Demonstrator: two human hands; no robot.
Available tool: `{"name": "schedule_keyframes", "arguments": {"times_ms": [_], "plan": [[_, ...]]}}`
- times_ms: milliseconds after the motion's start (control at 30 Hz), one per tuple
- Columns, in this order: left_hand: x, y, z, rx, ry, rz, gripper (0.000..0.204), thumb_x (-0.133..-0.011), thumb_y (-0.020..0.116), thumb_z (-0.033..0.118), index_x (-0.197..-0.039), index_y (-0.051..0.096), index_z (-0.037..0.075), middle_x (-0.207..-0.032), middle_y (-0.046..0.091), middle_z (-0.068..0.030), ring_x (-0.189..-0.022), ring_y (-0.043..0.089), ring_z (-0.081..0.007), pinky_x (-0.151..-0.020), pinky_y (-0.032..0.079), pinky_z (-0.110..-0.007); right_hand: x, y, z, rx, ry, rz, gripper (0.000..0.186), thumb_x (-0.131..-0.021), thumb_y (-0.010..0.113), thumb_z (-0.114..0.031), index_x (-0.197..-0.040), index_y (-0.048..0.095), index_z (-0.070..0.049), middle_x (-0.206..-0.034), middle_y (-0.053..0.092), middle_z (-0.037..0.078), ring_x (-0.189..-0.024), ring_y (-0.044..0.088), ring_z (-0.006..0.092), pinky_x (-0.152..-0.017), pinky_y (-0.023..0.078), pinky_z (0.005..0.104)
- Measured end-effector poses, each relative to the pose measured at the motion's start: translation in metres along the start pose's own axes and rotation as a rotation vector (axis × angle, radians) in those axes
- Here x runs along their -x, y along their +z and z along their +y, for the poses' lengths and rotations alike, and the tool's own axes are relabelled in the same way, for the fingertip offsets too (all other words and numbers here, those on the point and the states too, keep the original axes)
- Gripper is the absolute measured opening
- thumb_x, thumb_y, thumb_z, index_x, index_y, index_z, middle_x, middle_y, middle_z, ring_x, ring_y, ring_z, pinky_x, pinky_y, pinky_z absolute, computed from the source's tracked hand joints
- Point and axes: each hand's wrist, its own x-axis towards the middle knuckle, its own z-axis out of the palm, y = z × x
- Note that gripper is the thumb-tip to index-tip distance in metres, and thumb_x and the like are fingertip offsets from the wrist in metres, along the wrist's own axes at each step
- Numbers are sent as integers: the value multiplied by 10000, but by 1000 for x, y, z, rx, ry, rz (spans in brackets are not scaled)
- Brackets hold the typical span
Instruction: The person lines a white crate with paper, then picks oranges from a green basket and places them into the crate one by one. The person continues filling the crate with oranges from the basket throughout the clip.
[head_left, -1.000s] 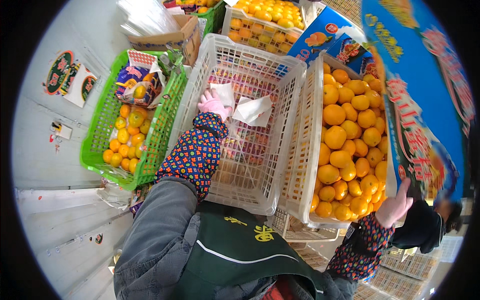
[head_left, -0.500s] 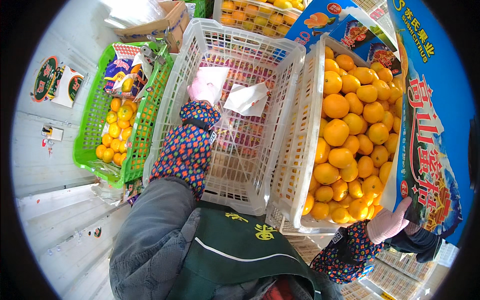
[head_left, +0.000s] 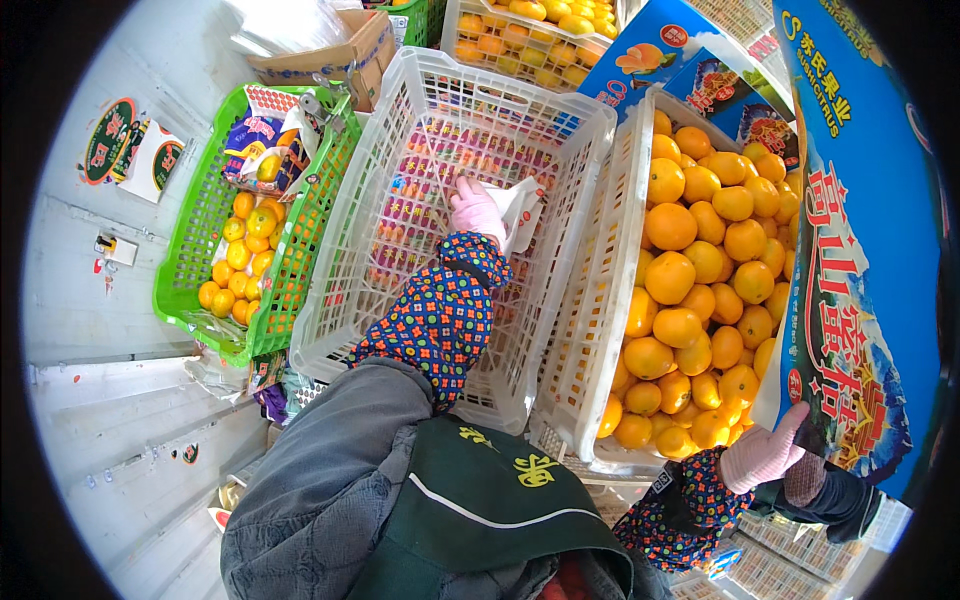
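Note:
My left hand (head_left: 475, 208), in a pink glove, reaches into a white plastic crate (head_left: 402, 100). Its fingers are closed on white paper sheets (head_left: 521, 203) that lie over rows of small printed labels in the crate. A patterned oversleeve covers that forearm. At the lower right, my right hand (head_left: 762, 458), also gloved in pink, grips the lower edge of a large blue printed cardboard box (head_left: 880, 210) with its thumb up. Its other fingers are partly hidden. Between my hands stands a white crate (head_left: 592, 330) full of orange citrus fruit (head_left: 700, 265).
On the left is a green basket (head_left: 185, 265) with fruit and a printed pack. A cardboard carton (head_left: 340, 55) and another crate of fruit (head_left: 530, 40) stand behind. Another person's dark sleeve (head_left: 835, 505) shows beside my right hand. A white corrugated wall (head_left: 70, 340) runs along the left.
My left hand has moved right and nearer inside the crate, onto the sheet that lay apart. The sheet at its earlier spot is gone from there. My right hand stays at the blue box.

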Motion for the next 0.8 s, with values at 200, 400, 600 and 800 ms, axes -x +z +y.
{"name": "schedule_keyframes", "arguments": {"times_ms": [200,400,600,800], "plan": [[5,-8,-5,296,-92,39,968,-713,855,171,-1474,276,22,-1393,464,-177,-1141,585,-338,-939,542,-406,4,2,0,24,-46,-79,375,-915,721,-144,-1225,620,42,-1274,644,85,-1096,595,186,-985,436,323],[0,-14,-26,254,-1,-308,393,-941,594,210,-1264,555,-10,-1186,651,-243,-1099,649,-352,-938,529,-418,8,7,-2,41,-52,-166,399,-932,684,-114,-1280,576,49,-1321,607,103,-1142,572,198,-1019,423,338],[-16,-67,-73,560,335,-519,381,-805,735,215,-1119,704,1,-1063,724,-181,-1008,705,-276,-912,555,-368,16,49,-81,207,-197,-257,343,-953,612,-61,-1260,581,90,-1256,641,144,-1090,614,228,-1014,451,359],[-15,-225,-150,829,745,-353,333,-845,679,46,-1166,665,-39,-1045,733,-127,-940,710,-212,-844,567,-343,139,115,-147,198,10,-854,367,-983,576,-112,-1316,551,41,-1290,607,132,-1137,588,233,-996,452,355]]}}
